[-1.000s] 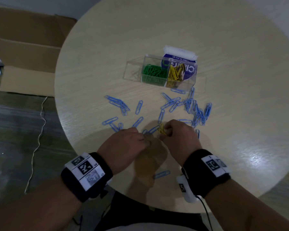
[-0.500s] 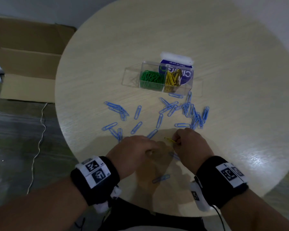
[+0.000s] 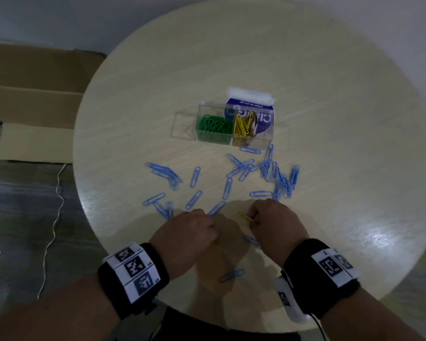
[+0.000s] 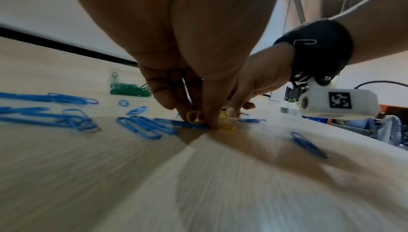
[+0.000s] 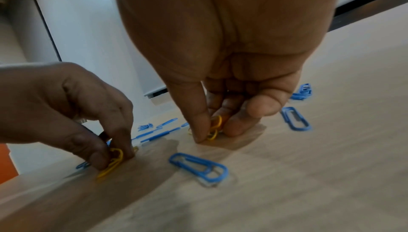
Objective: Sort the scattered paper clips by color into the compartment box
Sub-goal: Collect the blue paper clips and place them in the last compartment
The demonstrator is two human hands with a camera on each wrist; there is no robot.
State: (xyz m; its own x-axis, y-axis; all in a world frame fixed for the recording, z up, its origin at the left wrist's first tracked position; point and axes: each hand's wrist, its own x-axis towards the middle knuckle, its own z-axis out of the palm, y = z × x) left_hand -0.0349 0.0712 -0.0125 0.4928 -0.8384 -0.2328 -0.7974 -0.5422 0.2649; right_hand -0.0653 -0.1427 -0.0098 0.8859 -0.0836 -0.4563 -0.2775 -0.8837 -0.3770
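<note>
Nearest the body, a lone blue clip (image 3: 231,275) lies on the round worktop (image 3: 354,168) between the two wrists, with another blue clip (image 5: 198,167) just ahead of it by the right wrist. Past those, both hands work low on the surface. The left hand (image 3: 187,232) pinches a few yellow clips (image 5: 111,162) between thumb and fingertips, their lower ends touching the wood; the grip sits right at the tabletop, probably because flat wire has to be pried up by an edge. The right hand (image 3: 273,220) is closed the same way on its own small bunch of yellow clips (image 3: 245,216), one end poking out toward the left hand. Working both hands at once looks like a way to clear the last yellows in a single trip.

Beyond the knuckles the scattered blue clips (image 3: 276,175) spread in a loose band — thin to the left, tangled in a heap to the right — none of them sorted yet.

Farthest back stands the clear compartment box (image 3: 207,107): green clips (image 3: 214,126) fill one cell, yellow ones (image 3: 244,125) the cell to its right, and the leftmost cell looks bare, presumably waiting for blue. A white-and-blue wipes packet (image 3: 252,99) sits touching the box's far side.

The yellows in hand are well apart from their cell — a reach across the blue band is what the next move calls for.
</note>
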